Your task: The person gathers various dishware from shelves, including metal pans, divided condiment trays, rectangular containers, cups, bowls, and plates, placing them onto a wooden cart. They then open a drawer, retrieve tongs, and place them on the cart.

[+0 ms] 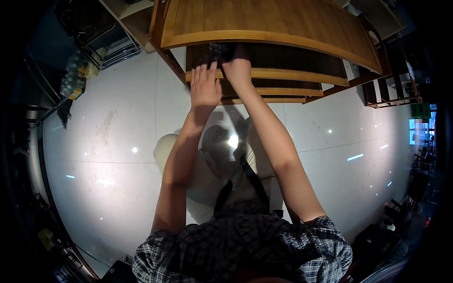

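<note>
A wooden shelf unit (269,23) with several tiers stands in front of me. My left hand (206,85) lies at the front edge of the second tier, its fingers stretched out and pointing inward. Beside it on the right, my right hand (237,68) reaches in under the top board, with its fingers in shadow. A dark, round object (219,48) sits on that tier just beyond my hands, close to the right fingers. Whether the right fingers grip it is hidden.
Bottles in plastic wrap (73,80) stand on the floor at the left, near a folded metal chair (113,59). At the right are a dark rack (394,89) and a green crate (421,111). Pale tiled floor (118,137) surrounds my legs.
</note>
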The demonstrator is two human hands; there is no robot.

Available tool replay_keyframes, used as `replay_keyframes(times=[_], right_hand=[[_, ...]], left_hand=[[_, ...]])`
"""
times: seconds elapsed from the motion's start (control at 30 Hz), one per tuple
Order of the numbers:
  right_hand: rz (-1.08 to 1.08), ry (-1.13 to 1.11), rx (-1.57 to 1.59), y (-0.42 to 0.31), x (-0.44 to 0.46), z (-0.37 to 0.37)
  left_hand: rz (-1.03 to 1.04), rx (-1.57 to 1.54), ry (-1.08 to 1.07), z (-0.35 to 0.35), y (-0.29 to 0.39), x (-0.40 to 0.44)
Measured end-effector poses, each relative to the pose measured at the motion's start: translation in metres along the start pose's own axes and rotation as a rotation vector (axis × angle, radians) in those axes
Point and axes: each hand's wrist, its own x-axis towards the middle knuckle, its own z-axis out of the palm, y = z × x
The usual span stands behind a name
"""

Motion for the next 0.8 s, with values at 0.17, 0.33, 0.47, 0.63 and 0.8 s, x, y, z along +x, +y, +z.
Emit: replay_keyframes(times=[0.17,0.33,0.47,0.63,0.8], right_hand=[[0.041,-0.087,0.006,0.004,0.003,0.004],[-0.062,-0.031,-0.304,-0.014,-0.036,-0.014],[-0.004,-0.130,-0.423,-0.027,-0.066,-0.019],[0.023,-0.282,-0.455,-0.063,-0.074,-0.037],[0.014,-0.518,-0.225,-0.137,-0.079,-0.095]], left_hand=[[0.012,0.084,0.045,-0.003,-0.002,-0.002],[0.036,0.014,0.127,0.001,-0.009,-0.008],[0.123,-0.100,0.204,0.001,-0.017,-0.011],[0.093,-0.263,0.202,-0.012,-0.013,-0.031],[-0.111,-0.305,0.052,-0.086,0.018,-0.066]])
